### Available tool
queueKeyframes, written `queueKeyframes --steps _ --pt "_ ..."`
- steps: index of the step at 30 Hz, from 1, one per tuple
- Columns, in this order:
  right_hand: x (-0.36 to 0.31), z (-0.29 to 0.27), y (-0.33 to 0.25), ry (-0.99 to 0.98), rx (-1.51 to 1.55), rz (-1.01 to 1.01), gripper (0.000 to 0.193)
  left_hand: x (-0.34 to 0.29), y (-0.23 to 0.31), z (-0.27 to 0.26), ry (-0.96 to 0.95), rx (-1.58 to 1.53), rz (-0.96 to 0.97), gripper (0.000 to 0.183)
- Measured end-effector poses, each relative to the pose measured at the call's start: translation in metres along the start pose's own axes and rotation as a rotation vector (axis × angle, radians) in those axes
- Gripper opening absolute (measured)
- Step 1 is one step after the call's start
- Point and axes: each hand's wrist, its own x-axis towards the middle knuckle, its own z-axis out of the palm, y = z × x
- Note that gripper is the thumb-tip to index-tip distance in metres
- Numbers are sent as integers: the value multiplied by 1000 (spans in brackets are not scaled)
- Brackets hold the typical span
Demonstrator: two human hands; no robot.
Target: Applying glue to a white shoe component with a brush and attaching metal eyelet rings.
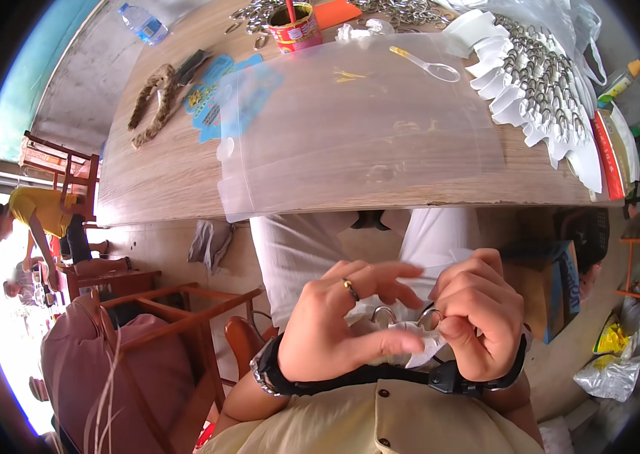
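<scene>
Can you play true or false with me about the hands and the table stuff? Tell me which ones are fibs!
1. A see-through sheet lies on the table. True.
2. Both hands are resting on the tabletop. False: the left hand and right hand are in front of the table's near edge.
3. Metal loops show between the two hands. True.
4. The tin is lying on its side. False: the tin stands upright.
5. The left hand wears a finger ring. True.
</scene>
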Motion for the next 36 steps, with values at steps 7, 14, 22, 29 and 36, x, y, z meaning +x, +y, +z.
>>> queueKeyframes --steps 7,14,22,29,36 --pt "-3 2 0 24 183 27 22 -5 -1 0 -114 -161 -9 26" --pt "-10 10 3 -20 586 233 25 -6 -3 2 -117 -241 65 18" --pt "-11 13 3 -81 772 337 26 -5 -7 1 -150 -333 83 17" --pt "-8 9 4 16 382 122 26 -2 -6 -1 -141 -239 107 16" --pt "-6 6 13 11 220 1 29 4 -10 -6 -178 -169 121 9"
